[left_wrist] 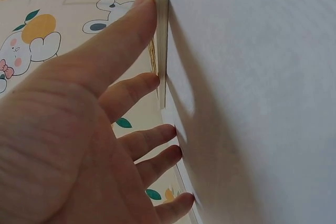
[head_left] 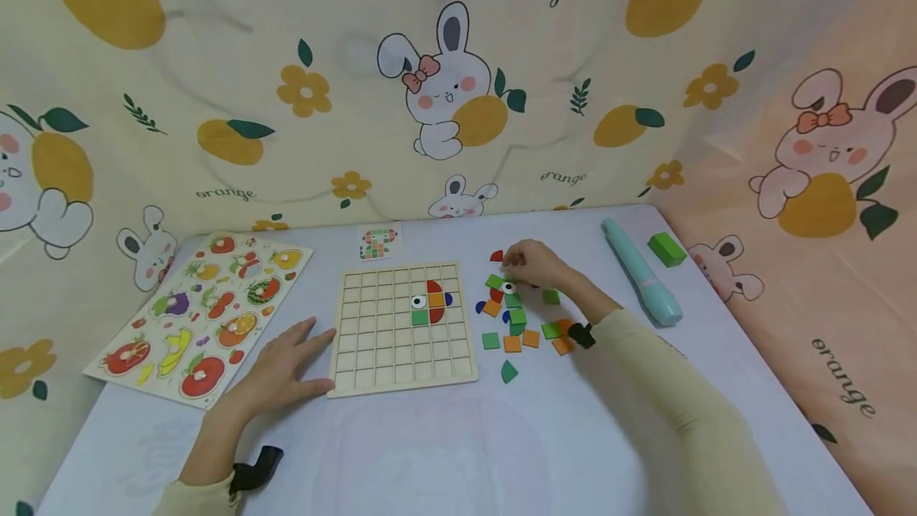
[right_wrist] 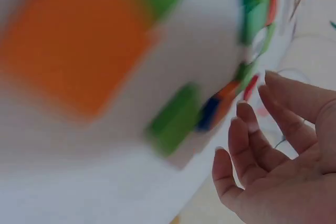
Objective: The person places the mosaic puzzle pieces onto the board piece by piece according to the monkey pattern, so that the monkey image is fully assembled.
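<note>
A wooden grid board (head_left: pixel 372 341) lies in mid-table. Several pieces sit together in its right half, including a white eye piece (head_left: pixel 419 302), a green square (head_left: pixel 419 318), an orange square (head_left: pixel 436 299) and a blue rounded piece (head_left: pixel 448 299). My left hand (head_left: pixel 282 365) rests at the board's left edge, fingers spread, thumb and index fingertip against the rim. Over the back of the loose-piece pile, my right hand (head_left: pixel 537 267) hangs with loosely bent fingers. Its fingertips are close to a red piece (head_left: pixel 497 256); no piece shows between them in the right wrist view.
Loose green, orange, red and blue pieces lie right of the board, among them a green quarter piece (head_left: pixel 509 372). A pattern card (head_left: pixel 390 233) lies behind it. Left is a fruit puzzle board (head_left: pixel 161 341); right are a teal tapered object (head_left: pixel 641 273) and a green block (head_left: pixel 667 249).
</note>
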{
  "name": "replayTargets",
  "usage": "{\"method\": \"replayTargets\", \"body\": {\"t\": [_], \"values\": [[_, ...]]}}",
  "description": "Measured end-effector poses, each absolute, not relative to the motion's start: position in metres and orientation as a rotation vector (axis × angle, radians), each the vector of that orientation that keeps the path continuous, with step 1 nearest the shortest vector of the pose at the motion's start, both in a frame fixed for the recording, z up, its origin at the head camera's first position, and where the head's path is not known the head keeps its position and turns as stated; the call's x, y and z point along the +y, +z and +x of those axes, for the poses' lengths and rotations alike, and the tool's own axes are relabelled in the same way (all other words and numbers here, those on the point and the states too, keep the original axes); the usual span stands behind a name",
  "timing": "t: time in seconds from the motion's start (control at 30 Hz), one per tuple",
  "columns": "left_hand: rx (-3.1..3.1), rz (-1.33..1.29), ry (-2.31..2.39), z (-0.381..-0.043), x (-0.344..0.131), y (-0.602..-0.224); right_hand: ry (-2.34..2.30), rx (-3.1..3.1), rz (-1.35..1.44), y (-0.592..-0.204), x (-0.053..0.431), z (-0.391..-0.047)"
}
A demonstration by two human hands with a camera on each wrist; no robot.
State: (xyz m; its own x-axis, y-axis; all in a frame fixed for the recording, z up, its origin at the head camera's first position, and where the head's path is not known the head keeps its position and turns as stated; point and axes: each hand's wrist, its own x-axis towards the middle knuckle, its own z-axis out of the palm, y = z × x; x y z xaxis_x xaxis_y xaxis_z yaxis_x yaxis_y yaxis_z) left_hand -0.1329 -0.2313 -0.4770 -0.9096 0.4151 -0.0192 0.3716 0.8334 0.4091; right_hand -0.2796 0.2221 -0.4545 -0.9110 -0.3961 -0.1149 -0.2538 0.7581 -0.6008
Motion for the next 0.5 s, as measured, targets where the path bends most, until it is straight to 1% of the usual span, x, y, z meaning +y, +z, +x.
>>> {"method": "replayTargets", "body": {"t": [0.3, 0.5], "values": [[2.894, 0.619, 0.616, -0.132, -0.229, -0.479, -0.918, 2.683, -0.434, -0.464, 0.281, -0.248], [2.896, 0.61, 0.609, -0.133, -0.229, -0.477, -0.96, 2.688, -0.411, -0.468, 0.301, -0.233]]}}
